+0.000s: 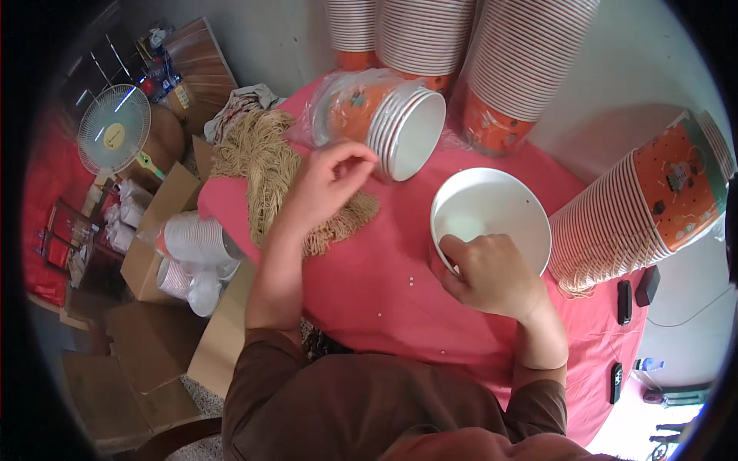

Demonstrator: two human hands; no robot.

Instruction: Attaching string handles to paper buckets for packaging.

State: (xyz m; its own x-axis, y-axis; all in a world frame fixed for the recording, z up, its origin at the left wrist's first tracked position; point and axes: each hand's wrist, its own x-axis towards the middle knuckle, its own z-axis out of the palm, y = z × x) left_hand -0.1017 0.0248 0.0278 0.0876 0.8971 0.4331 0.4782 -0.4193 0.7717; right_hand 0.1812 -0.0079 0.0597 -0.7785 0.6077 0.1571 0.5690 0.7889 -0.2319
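Observation:
My right hand (492,276) grips the near rim of a white paper bucket (492,200), thumb over the edge. The bucket's open mouth faces up toward me, with a small dark speck on its inner wall. To the left, my left hand (338,180) is curled with its fingers pinched together. Its fingertips reach the rims of nested paper buckets (357,111) lying on their side in clear plastic; whatever the pinch holds, if anything, is too small to make out. Below and beside my left forearm lies a heap of tan strings (265,165).
Tall stacks of paper buckets (427,38) stand at the back. Another stack (615,207) leans at right, strings (576,286) hanging near its rims. Dark small objects (623,302) lie along the right of the pink-covered table (369,300). Cardboard boxes (165,215) and a fan (115,131) are left.

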